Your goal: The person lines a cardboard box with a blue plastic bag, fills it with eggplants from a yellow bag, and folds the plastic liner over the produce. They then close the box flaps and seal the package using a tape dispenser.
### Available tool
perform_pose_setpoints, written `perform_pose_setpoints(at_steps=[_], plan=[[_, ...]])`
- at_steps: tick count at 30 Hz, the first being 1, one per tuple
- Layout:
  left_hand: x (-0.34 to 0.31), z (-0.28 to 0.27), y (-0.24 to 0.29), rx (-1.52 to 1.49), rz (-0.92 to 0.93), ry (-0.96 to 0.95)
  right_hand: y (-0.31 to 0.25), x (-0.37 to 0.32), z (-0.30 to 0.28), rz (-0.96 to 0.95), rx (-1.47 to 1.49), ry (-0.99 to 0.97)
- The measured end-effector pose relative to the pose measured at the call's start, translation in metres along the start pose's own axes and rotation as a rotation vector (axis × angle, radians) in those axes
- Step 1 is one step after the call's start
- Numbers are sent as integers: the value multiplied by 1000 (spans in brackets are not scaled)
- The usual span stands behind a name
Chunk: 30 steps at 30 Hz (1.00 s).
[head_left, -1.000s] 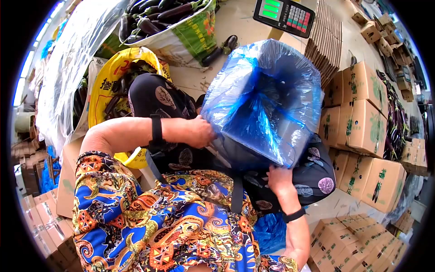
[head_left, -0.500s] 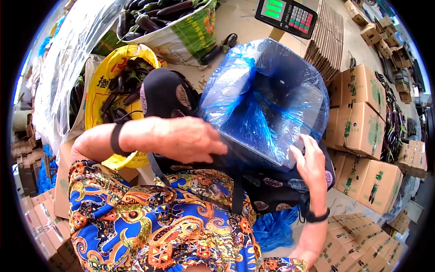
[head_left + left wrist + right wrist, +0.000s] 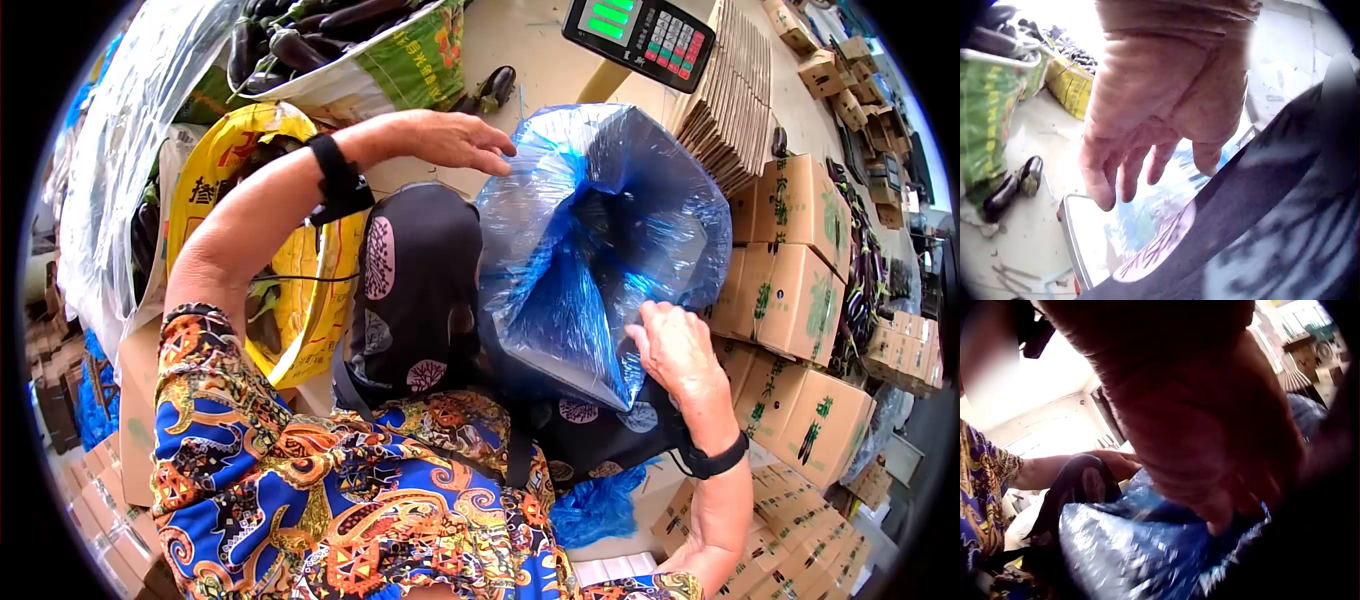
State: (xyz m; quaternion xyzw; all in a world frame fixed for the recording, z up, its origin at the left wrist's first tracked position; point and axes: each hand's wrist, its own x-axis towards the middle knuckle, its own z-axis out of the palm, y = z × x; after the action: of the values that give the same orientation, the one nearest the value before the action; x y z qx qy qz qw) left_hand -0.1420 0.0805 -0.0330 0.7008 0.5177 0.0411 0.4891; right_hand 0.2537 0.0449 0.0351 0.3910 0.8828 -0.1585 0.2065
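Note:
A blue plastic bag (image 3: 530,250) lines a box between the person's knees, its mouth spread out and folded over the rim. My left hand (image 3: 450,140) is stretched past the left knee, near the bag's far left corner, fingers loosely extended and holding nothing. In the left wrist view, the left hand (image 3: 1160,106) hangs over the knee with fingers pointing down and the bag behind them. Over the bag's near right side lies my right hand (image 3: 682,350), fingers relaxed. The right wrist view shows the right hand (image 3: 1204,437) in shadow, its fingertips right at the blue plastic.
A digital scale display (image 3: 640,35) stands beyond the box, beside stacked flat cardboard (image 3: 725,100). Closed cartons (image 3: 790,300) are piled at right. Eggplants (image 3: 310,45) fill a white-green sack (image 3: 415,65); a yellow sack (image 3: 345,265) stands at left. Loose eggplants (image 3: 495,88) lie on the floor.
My left hand has left the box's near left side and swung forward to the far left corner. My right hand has risen from the near edge to the right side. The box appears slightly lower right.

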Motion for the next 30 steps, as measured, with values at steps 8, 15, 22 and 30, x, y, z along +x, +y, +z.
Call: perform_pose_setpoints(at_steps=[8,15,22,30], plan=[[39,27,3,126,216,684,-31,133,19,10,227,-89],[61,29,46,602,621,373,-22,131,65,-150,25,-292],[46,-2,13,424,458,771,-20,0,27,-386,-78,-179],[-35,22,19,-313,362,475,-47,53,-20,-321,132,-22]])
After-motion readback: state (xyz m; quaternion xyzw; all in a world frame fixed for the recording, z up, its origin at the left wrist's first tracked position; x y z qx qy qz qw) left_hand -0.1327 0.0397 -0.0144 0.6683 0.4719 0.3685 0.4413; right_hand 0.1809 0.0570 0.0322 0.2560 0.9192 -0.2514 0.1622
